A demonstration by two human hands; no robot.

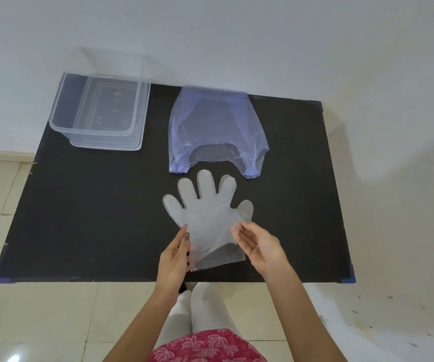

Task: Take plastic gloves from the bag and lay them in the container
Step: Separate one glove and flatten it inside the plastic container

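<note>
Loosely, left hand [175,253], right hand [256,246], pinching glove [208,218] edges

Soft even light, wide-angle edge warp

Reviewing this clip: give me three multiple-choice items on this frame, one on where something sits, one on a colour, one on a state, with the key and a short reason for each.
1. Where is the container on the table?
A. far left corner
B. near right corner
C. under the bag

2. What colour is the bag?
A. red
B. pale blue-violet
C. green

3. What is the state of the glove?
A. lying in the container
B. tucked inside the bag
C. held by both hands

Key: 1 A, it stands at the far left, apart from the bag. 2 B, its thin film looks blue-violet. 3 C, the left hand and right hand pinch its cuff sides, fingers pointing toward the bag.
</note>
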